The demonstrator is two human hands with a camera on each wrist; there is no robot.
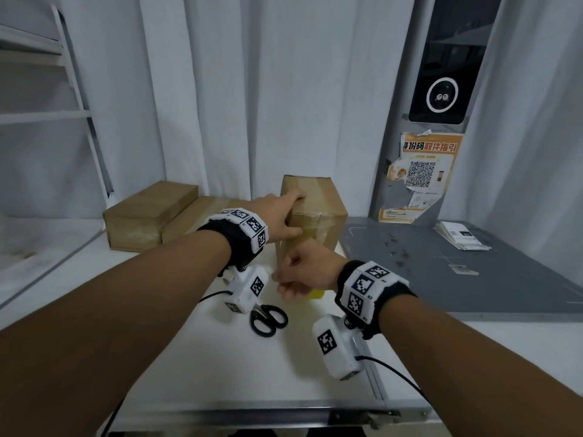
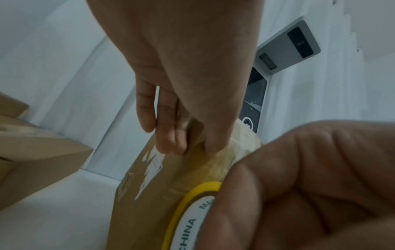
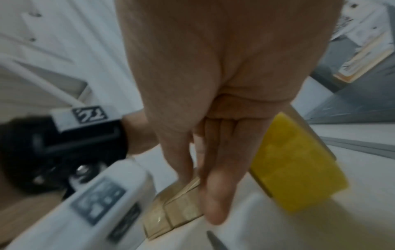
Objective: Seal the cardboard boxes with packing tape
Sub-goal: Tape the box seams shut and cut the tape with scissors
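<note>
While the left hand (image 1: 285,216) holds the top near corner of the tall box (image 1: 318,212), with its thumb on the front and its fingers curled over the top, the right hand (image 1: 303,274) holds the tape roll (image 1: 315,293) low against the front of the box. The roll is yellow and its fingers wrap round it. The tall box stands on its end on the white counter (image 1: 205,357), near the middle.

In the left wrist view a strip of clear tape (image 2: 215,162) runs from the roll (image 2: 192,208) up the front of the box (image 2: 149,186) to the thumb (image 2: 213,135). It looks like the person is laying tape down the front side.

To do this well, the thumb should press hard on the tape so the end does not lift. The right hand should pull the roll straight down, not to one side, so the strip stays over the seam. It should keep the tape tight, so no bumps or folds form. The left hand should also keep the box from tipping, since it is tall and the pull comes toward the person.

Black scissors (image 1: 268,320) lie on the counter just in front of the hands, ready for the cut. Two flat boxes (image 1: 148,216) sit side by side to the left, by the white curtain (image 1: 252,89).
</note>
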